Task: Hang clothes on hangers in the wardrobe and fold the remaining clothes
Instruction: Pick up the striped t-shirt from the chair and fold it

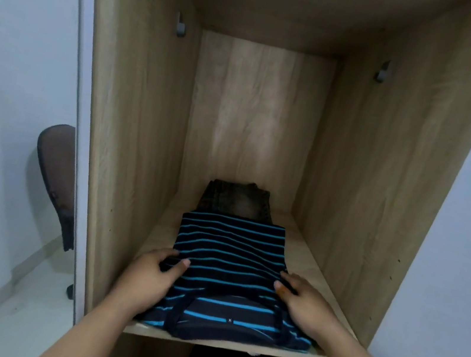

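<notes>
Your left hand (150, 279) grips the left edge of the folded striped shirt (230, 255), thumb on top and fingers curled under the fabric; your right hand (305, 305) holds the right edge the same way, thumb pressed on the stripes. The shirt lies flat on the wardrobe shelf (311, 264), its collar toward the front lip; just behind it, touching its far edge, sits a folded pair of dark jeans (237, 199); a brown chair (55, 176) stands left of the wardrobe.
</notes>
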